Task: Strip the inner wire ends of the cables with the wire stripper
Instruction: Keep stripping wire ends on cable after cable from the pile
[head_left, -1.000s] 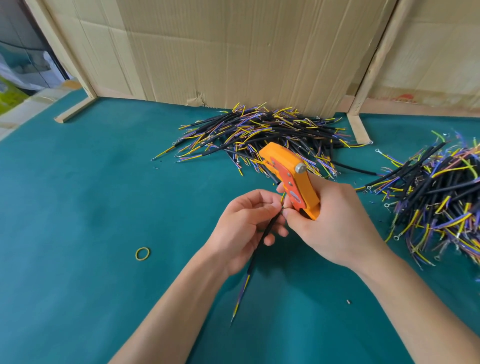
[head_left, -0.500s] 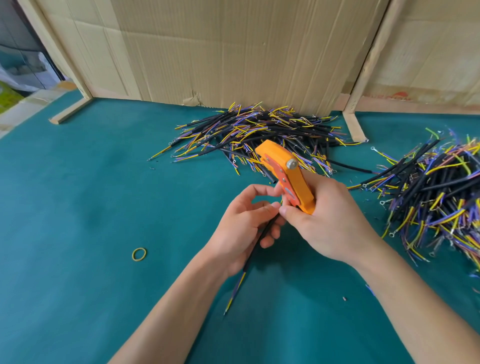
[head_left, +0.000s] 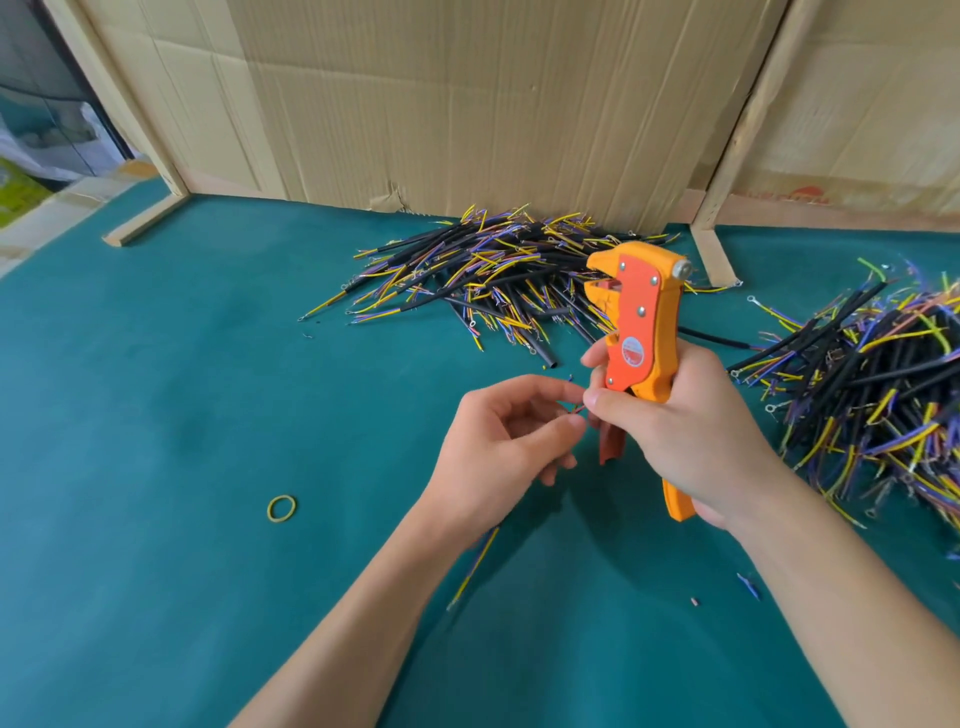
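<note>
One wire stripper (head_left: 636, 332), two cable piles (head_left: 498, 275).

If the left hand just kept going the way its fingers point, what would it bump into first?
Most likely the right hand: the left hand points rightward, its fingertips almost meeting the right thumb over the cable's wire ends. The wire stripper sits just beyond. Depth is hard to judge.

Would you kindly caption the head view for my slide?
Right hand grips orange wire stripper upright while left hand pinches a cable's inner wires.

left hand (head_left: 506, 441) pinching, right hand (head_left: 685, 431) gripping
</note>
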